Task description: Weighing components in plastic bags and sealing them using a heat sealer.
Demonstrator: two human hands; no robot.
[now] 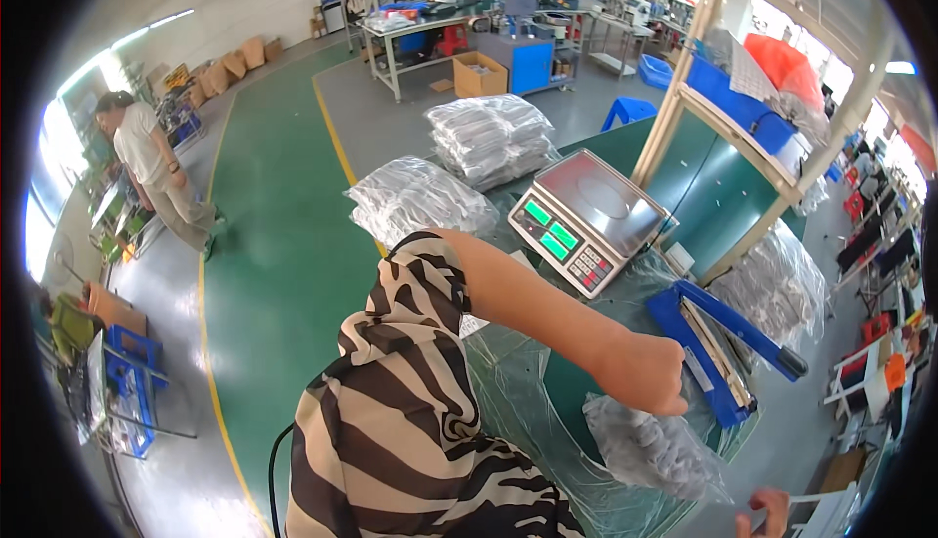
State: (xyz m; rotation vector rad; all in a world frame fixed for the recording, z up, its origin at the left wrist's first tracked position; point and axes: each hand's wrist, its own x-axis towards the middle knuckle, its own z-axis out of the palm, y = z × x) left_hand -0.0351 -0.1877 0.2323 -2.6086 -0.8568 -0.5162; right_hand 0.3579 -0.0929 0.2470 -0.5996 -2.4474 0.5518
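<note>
My left hand (644,372) is closed in a fist, knuckles upward, at the upper edge of a clear plastic bag (653,446) full of grey soft pieces. Its fingertips are turned down, so what they hold is hidden. The bag lies on the green, film-covered table (510,374). At the lower right edge of the picture, my right hand (766,513) shows only in part, just beyond the bag's near corner. Its fingers are bent but apart, with nothing seen between them. Beside my left hand lies a blue bag sealer (705,354) with its long lever raised.
A counting scale (586,217) with lit green displays stands behind my left forearm. Filled clear bags (422,198) are stacked at the far left, and another bag (774,282) lies past the sealer. A cream frame post (682,74) rises at the right. A person (147,162) stands across the aisle.
</note>
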